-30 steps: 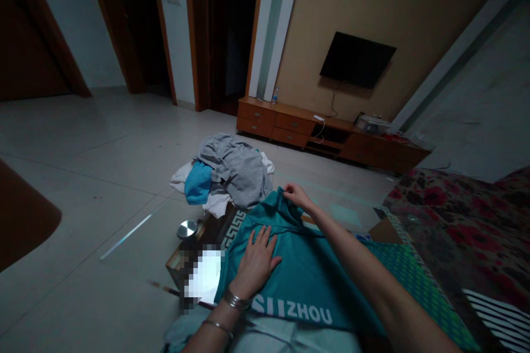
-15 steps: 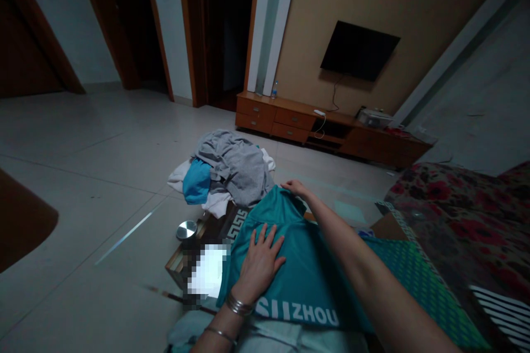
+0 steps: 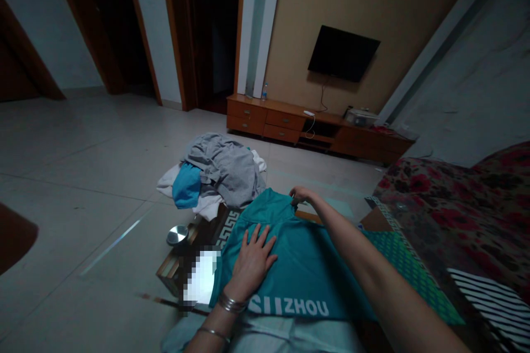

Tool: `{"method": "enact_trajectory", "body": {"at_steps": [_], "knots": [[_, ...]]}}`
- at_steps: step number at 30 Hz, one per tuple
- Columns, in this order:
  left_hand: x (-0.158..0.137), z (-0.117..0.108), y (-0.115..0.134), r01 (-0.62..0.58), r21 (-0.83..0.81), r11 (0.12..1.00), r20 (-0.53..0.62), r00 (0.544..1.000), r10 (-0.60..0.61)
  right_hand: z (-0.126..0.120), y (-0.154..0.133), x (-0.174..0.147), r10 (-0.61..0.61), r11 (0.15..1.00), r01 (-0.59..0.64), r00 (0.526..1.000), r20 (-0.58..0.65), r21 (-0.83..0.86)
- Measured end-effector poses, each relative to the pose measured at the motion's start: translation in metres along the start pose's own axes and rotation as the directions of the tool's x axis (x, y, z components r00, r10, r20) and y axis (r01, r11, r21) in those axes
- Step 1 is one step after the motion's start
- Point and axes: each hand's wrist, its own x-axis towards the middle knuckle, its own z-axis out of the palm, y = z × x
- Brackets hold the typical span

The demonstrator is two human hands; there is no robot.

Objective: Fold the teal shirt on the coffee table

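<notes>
A teal shirt (image 3: 306, 265) with white letters reading "SUZHOU" along its near part lies spread over a low table. Flat on its left part rests my left hand (image 3: 253, 256), fingers spread, with metal bangles at the wrist. My right hand (image 3: 301, 195) reaches to the far edge of the shirt, its fingers pinched on the cloth there. Pale folded cloth (image 3: 290, 333) lies at the near edge, below the lettering. Beyond the shirt, a heap of clothes holds a grey garment (image 3: 227, 168), a blue piece (image 3: 186, 186) and white ones.
A round metal-topped object (image 3: 178, 235) stands at the table's left side, near a blurred-out bright patch (image 3: 201, 276). Green patterned cloth (image 3: 408, 265) and striped cloth (image 3: 488, 298) lie to the right, before a floral-covered sofa (image 3: 447, 190). A TV cabinet (image 3: 285, 124) lines the far wall.
My right hand has shifted from the shirt's far corner slightly right and nearer along its edge. My left hand stays flat on the cloth. The whole view has shifted a little.
</notes>
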Motion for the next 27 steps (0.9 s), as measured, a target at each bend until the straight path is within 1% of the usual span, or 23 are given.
{"method": "enact_trajectory", "body": {"at_steps": [4,7,10,13,16,19,22,25,27], "knots": [[0.0,0.0,0.0,-0.006,0.0,1.0,-0.002,1.0,0.006,0.015,0.002,-0.001,0.067,0.992,-0.069,0.997,-0.024,-0.107],[-0.001,0.0,0.0,-0.019,0.006,1.0,-0.006,1.0,0.019,0.025,0.003,-0.002,0.092,0.983,-0.099,0.995,-0.05,-0.155],[-0.002,-0.001,0.0,-0.032,0.005,0.999,0.014,0.999,0.032,0.026,0.005,-0.003,0.078,0.982,-0.092,0.993,-0.09,-0.163],[-0.002,-0.004,0.0,-0.047,-0.002,0.999,0.04,0.998,0.047,0.02,0.001,-0.002,0.059,0.986,-0.076,0.991,-0.12,-0.147],[-0.002,-0.008,0.001,-0.052,0.002,0.999,0.061,0.997,0.052,0.016,-0.012,0.004,0.012,0.994,-0.026,0.991,-0.134,-0.106],[-0.002,-0.009,0.001,-0.048,0.001,0.999,0.069,0.996,0.048,0.022,-0.032,0.013,-0.036,0.997,0.025,0.984,-0.174,-0.069],[-0.002,-0.008,0.001,-0.055,-0.007,0.998,0.067,0.996,0.056,0.033,-0.05,0.025,-0.02,0.998,0.008,0.978,-0.207,-0.058],[-0.002,-0.006,0.0,-0.081,-0.006,0.997,0.066,0.995,0.081,0.04,-0.062,0.035,-0.003,0.999,-0.004,0.984,-0.176,-0.04],[-0.002,-0.006,0.001,-0.095,-0.004,0.995,0.067,0.993,0.095,0.041,-0.066,0.04,-0.023,1.0,0.021,0.989,-0.144,-0.016]]}}
